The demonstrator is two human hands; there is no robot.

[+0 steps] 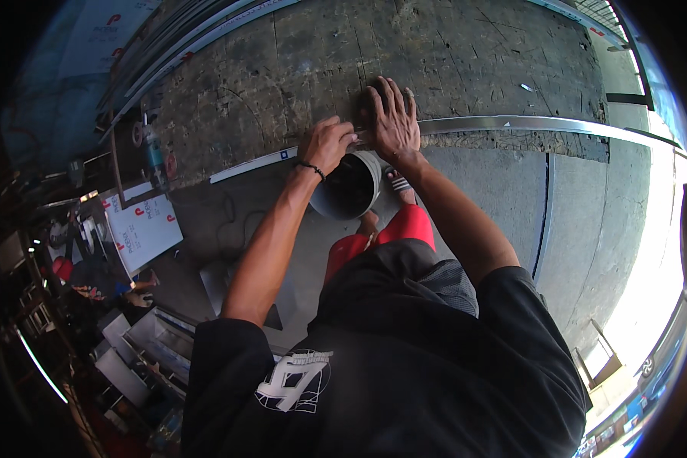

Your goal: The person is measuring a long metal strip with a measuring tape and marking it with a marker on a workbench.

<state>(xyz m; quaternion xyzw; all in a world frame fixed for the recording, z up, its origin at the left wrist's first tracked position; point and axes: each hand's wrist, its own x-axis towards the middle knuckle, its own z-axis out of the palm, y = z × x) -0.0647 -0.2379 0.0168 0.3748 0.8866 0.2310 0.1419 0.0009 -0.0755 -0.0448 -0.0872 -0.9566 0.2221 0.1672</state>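
At far left, an open-topped grey metal box (160, 340) sits low down; its inside is too cluttered and dim to make out. Above it in the view lies a white board (149, 225) with red marks. A teal bottle (155, 156) is at the left end of the table (305, 69), its contents indistinct. Long metal bars (198, 38) lie along the far left side. A white-faced strip (252, 165) follows the table's front edge up to the left hand (328, 145), whose grip has curled fingers and thumb drawn close at that edge; I cannot tell whether it is clamped on anything. Just below that edge, near both hands, a pale round bucket (377, 177) opens upward, its interior too dark to read. The right hand (394, 126) lies palm down, its grip unclosed, fingers slightly apart and reaching over the scarred tabletop. From beneath it a shiny metal strip (511, 122) runs right, just in from the front edge, and extends past the table's right end. A small pale scrap (527, 87) lies farther in. Grey floor (488, 198) spreads along the front edge, right of the person's legs.
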